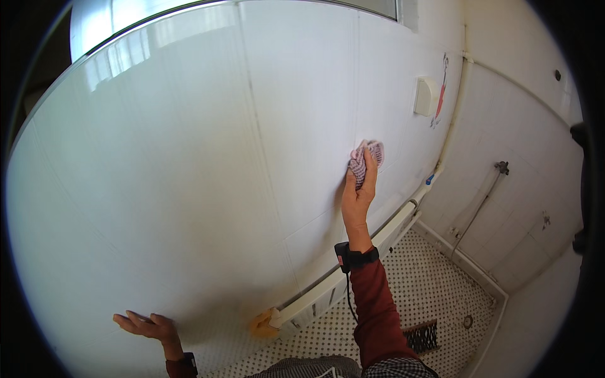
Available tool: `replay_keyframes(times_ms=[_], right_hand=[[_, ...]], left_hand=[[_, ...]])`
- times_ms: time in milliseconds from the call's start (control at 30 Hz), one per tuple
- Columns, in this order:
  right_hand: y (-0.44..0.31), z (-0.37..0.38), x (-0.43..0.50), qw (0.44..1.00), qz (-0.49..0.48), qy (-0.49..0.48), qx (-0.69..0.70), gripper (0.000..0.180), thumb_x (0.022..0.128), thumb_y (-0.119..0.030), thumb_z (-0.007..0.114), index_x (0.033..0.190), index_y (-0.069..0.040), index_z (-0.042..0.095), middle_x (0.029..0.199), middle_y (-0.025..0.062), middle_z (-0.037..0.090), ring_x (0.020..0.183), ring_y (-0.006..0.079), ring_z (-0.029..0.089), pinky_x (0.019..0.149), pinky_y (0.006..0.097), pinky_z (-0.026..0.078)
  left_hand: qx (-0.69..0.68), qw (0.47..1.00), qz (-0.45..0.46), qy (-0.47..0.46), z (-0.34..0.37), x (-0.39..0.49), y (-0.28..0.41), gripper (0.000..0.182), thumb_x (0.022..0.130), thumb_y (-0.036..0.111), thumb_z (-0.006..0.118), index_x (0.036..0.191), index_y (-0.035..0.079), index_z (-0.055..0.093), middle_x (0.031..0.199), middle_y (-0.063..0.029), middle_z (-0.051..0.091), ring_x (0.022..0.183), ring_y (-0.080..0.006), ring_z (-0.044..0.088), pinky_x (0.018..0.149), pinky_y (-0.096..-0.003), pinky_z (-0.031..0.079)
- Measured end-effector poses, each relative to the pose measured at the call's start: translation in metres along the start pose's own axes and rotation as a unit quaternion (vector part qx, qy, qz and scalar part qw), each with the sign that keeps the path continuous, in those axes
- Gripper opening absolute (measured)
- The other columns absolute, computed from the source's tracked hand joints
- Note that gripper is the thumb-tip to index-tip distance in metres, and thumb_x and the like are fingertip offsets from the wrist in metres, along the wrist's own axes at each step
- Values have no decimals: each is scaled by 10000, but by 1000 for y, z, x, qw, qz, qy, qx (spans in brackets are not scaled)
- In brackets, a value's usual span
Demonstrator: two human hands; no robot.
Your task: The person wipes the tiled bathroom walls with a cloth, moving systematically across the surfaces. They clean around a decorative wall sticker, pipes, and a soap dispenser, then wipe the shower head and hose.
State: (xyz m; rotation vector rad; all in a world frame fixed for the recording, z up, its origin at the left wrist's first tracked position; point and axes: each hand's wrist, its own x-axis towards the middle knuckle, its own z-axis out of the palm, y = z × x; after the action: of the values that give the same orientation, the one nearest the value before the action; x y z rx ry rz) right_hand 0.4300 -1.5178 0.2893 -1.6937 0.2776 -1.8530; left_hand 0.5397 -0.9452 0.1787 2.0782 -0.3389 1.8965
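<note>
My right hand [360, 191] holds a bunched pink-and-dark patterned cloth [366, 163] against the white tiled wall [307, 118]. The arm is raised in front of me, and a black strap with a small box and cable circles its wrist. Low on the left, my left hand [146, 326] is near the same wall with its fingers apart and nothing in it. Whether that hand touches the wall I cannot tell. Faint streaks run down the tiles between the two hands.
A white radiator [316, 302] runs along the wall's foot, with an orange-yellow object [264, 323] at its near end. Pipes [453, 118] climb the corner beside a cream switch box [425, 97]. A tap valve [502, 167], floor drain [468, 322] and dark mat [422, 336] are to the right.
</note>
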Motion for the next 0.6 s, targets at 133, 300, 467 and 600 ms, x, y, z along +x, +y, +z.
replay_keyframes(times_ms=[133,300,467,600], right_hand=[[43,-15,-82,998,65,-7,22,568,918,94,465,1484,47,463,1518,203,503,1418,316,469,1191,395,332],[78,-56,-223,913,399,-74,-38,609,977,26,597,1547,19,383,1597,194,406,1460,295,422,1197,370,326],[20,-36,-155,976,183,-103,57,660,948,68,551,1573,23,347,1608,189,399,1475,284,401,1200,366,312],[-43,-24,-53,981,56,-178,49,700,902,104,528,1576,14,360,1620,190,393,1512,279,367,1225,368,270]], left_hand=[[2,999,43,25,-6,25,19,618,1109,381,409,1567,-24,320,1659,-325,159,1536,-500,185,1209,-631,223],[-18,999,36,14,-10,29,19,617,1103,390,410,1542,-35,331,1657,-347,138,1541,-520,134,1209,-672,150],[-16,998,55,-4,-13,27,13,612,1090,371,448,1537,-30,333,1659,-340,148,1546,-510,137,1206,-682,132],[-63,997,9,-32,-26,34,30,581,1085,310,489,1541,-15,333,1674,-313,116,1552,-498,138,1211,-664,161]])
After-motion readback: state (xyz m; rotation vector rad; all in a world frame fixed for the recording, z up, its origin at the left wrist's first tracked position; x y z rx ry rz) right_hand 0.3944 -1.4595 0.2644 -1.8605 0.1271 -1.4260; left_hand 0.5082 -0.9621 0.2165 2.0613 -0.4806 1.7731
